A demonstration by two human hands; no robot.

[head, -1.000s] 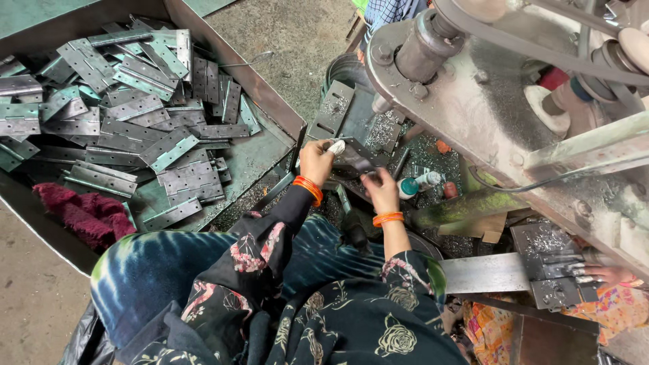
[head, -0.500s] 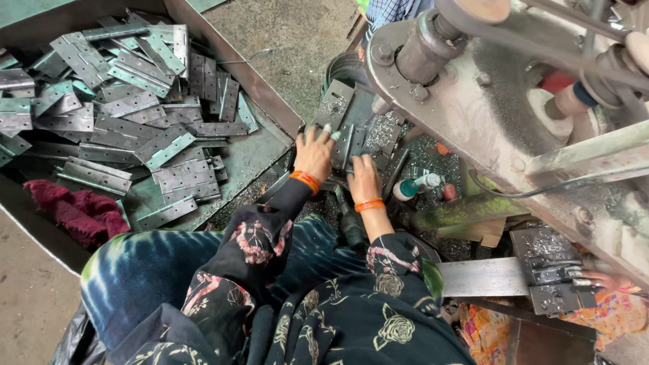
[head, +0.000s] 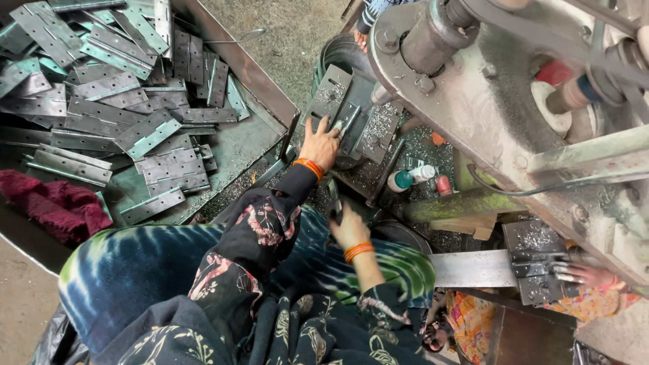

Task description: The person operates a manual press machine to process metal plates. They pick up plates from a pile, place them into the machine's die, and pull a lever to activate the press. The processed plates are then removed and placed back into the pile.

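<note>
My left hand [head: 320, 143] reaches forward with its fingers spread and rests on a grey hinge plate [head: 346, 119] lying on the machine bed [head: 330, 88]. Drawn back close to my lap, my right hand [head: 349, 228] grips a dark, narrow metal piece [head: 334, 195] that sticks up from the fist. Both wrists carry orange bangles, and black flowered sleeves cover both arms. Metal shavings litter the bed around the plate.
A big metal tray [head: 267, 101] at the left holds several grey hinge plates [head: 145, 132] and a red cloth [head: 54, 206]. A heavy press machine [head: 514, 108] fills the upper right. A small teal-capped bottle [head: 407, 178] lies beside it. Another person's hand [head: 583, 274] rests at the lower right.
My right hand has pulled back from the machine bed toward my lap with the dark metal piece. My left hand has stayed on the bed and slid slightly forward onto the plate.
</note>
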